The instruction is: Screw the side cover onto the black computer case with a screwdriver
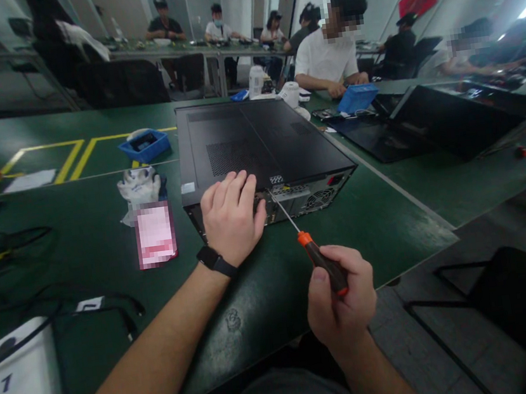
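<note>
A black desktop computer case (256, 143) lies flat on the green table (81, 245), its rear panel facing me. My left hand (231, 217) rests on the case's near top edge, fingers together and curled over the rim, a black watch on the wrist. My right hand (340, 302) is closed around the orange and black handle of a screwdriver (316, 257). The thin shaft runs up and left, and its tip touches the rear panel just right of my left hand.
A white glove (139, 186) and a pink blurred item (155, 234) lie left of the case. A blue bin (145, 145) sits behind them. Cables (5, 244) trail at left. Other people sit at work at the right and at the far tables.
</note>
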A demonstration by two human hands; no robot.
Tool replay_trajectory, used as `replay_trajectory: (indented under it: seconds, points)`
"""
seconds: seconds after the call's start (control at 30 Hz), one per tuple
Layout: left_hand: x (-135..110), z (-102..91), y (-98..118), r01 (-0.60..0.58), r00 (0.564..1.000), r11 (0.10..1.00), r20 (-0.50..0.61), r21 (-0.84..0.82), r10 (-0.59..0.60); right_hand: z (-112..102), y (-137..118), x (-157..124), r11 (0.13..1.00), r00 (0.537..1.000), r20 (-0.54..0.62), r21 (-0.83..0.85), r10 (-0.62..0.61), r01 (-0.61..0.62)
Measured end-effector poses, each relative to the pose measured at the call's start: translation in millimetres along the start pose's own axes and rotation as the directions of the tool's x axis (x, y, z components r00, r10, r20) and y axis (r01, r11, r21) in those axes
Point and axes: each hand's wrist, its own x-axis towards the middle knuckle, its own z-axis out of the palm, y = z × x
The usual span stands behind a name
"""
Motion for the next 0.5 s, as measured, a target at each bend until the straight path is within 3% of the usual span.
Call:
replay_trajectory:
  seconds: [0.3,0.5]
  points:
    - [0,0.0,0,-0.005,1.000,1.000,-0.010,0.001,0.005,-2,5,-14,0.991,0.992,0.015,-0.036,0.126,-0.126]
    - [0,-0.7,1,0.015,1.000,0.999,0.007,-0.030,-0.015,-2,1,-7,0.999,0.999,0.018,0.000,0.050,-0.050]
